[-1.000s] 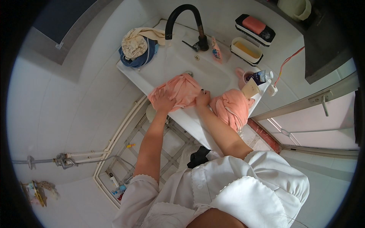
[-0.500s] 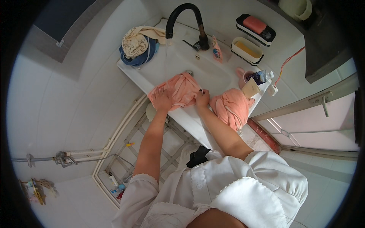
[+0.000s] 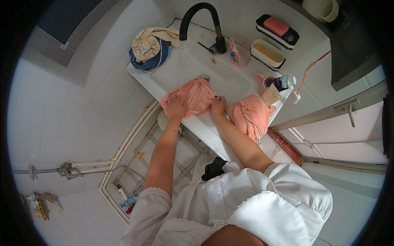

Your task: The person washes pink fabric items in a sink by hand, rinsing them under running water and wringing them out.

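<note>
A wet pink cloth [image 3: 197,95] with a thin white edging lies bunched at the front of the white sink [image 3: 236,82]. My left hand [image 3: 175,108] rests on its left part, fingers stretched over the fabric. At the cloth's right end, my right hand [image 3: 218,106] is closed with the white edging between its fingers. A thin stream of water falls from the black faucet [image 3: 201,6] toward the cloth's far left side. Just right of my right hand, another pink bundle of cloth [image 3: 250,117] lies heaped on the sink's rim.
On the back left corner sit a cream patterned cloth [image 3: 147,46] and a blue one [image 3: 154,62]. A pink cup [image 3: 265,84] and a tube [image 3: 271,95] stand at right. Soap dishes [image 3: 267,53] hang on the wall. Pipes [image 3: 131,139] run along the left wall.
</note>
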Demonstrator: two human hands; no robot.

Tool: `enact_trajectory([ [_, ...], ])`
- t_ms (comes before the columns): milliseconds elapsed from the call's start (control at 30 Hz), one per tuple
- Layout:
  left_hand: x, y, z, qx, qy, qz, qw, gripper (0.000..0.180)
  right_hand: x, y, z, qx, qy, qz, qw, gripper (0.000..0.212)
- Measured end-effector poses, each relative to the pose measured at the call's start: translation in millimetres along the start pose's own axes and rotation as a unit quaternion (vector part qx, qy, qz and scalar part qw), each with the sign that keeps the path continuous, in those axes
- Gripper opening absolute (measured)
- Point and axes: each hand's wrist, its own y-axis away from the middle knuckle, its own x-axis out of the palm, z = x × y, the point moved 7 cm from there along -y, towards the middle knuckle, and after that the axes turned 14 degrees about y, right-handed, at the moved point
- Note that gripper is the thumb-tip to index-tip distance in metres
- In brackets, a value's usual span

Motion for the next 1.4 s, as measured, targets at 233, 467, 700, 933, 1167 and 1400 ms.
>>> enact_trajectory([
  [233,-1.6,5.0,11.3,-0.018,0.001,0.002,1.000,0.045,8.1,11.9,3.3,0.019,-0.009,0.043,0.999,0.022],
  [467,-4.3,0.1,-5.9,-0.008,0.054,-0.022,0.998,0.050,23.1,-8.5,-1.5,0.097,-0.311,0.093,0.941,0.018],
  [700,-14.9,-1.5,-14.3,0.004,0.132,-0.108,0.985,0.063,54.3,-20.5,104.0,0.032,-0.265,0.247,0.932,0.018],
  [933,-33.1,21.0,37.3,0.066,0.224,-0.212,0.949,0.055,93.9,66.4,164.8,-0.106,-0.121,0.492,0.855,0.020],
  [1167,-43.2,23.3,12.4,0.068,0.369,-0.205,0.904,0.037,103.1,93.5,117.8,-0.280,0.204,0.424,0.837,0.035],
  [1400,-16.7,8.7,-1.8,0.109,0.110,-0.205,0.966,0.022,50.7,80.2,88.3,-0.347,0.095,0.177,0.916,0.037],
])
